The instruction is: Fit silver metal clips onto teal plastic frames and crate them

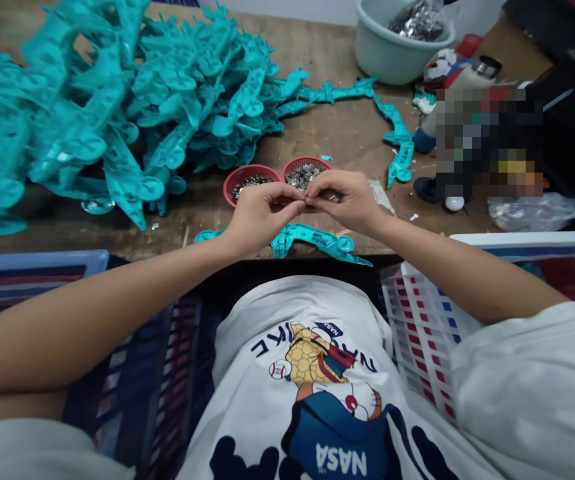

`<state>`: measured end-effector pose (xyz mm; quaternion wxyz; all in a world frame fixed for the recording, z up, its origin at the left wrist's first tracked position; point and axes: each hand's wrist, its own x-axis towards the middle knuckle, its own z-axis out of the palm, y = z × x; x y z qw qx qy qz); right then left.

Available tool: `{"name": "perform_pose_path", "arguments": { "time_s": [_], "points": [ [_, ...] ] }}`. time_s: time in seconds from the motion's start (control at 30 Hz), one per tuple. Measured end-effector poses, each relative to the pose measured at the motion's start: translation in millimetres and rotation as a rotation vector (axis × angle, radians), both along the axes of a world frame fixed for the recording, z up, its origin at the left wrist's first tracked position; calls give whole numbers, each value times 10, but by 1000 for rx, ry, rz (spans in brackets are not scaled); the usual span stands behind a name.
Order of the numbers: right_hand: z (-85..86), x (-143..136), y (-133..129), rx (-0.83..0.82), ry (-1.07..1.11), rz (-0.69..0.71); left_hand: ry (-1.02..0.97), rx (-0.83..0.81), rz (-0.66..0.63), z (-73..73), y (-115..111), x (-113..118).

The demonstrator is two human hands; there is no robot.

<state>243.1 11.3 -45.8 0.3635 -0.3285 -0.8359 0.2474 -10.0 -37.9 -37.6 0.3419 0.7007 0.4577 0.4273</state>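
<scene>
My left hand [262,217] and my right hand [344,200] meet fingertip to fingertip above the table's front edge. Both are closed in a pinch, and whatever sits between the fingertips is too small to make out. Below them lies a teal plastic part [317,239], long and jointed with a round disc near its right end; my left hand hides some of it. Just behind the hands stand two red baskets, the left basket [228,187] and the right basket [287,165], both holding small shiny metal pieces.
A big heap of teal parts [167,93] covers the table's left side, and a chain of them [392,127] curves at the right. Farther back is a pale tub [382,50] with bagged metal pieces. Crates flank my lap: a blue one [37,261] and a white one [412,320].
</scene>
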Motion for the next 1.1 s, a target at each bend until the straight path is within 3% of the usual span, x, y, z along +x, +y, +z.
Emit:
{"name": "perform_pose_path", "arguments": {
  "time_s": [0.2,0.33,0.4,0.53,0.6,0.8,1.1],
  "points": [
    [67,14,-38,59,-73,1,18,-1,-42,9,24,-2],
    [36,115,126,14,-168,80,61,-36,-83,-117,78,-32],
    [-56,198,253,-37,-226,150,204,-9,-165,-228,83,-62],
    [-340,320,432,-190,-324,264,698,93,-431,-476,4,-110],
    [-468,336,463,-237,-334,323,845,158,-493,-583,-49,-113],
    [-632,338,488,-158,-360,496,932,374,-508,-732,-95,-95],
    [-644,389,486,-187,-412,468,947,455,-507,-760,-64,-87]
  ]
}}
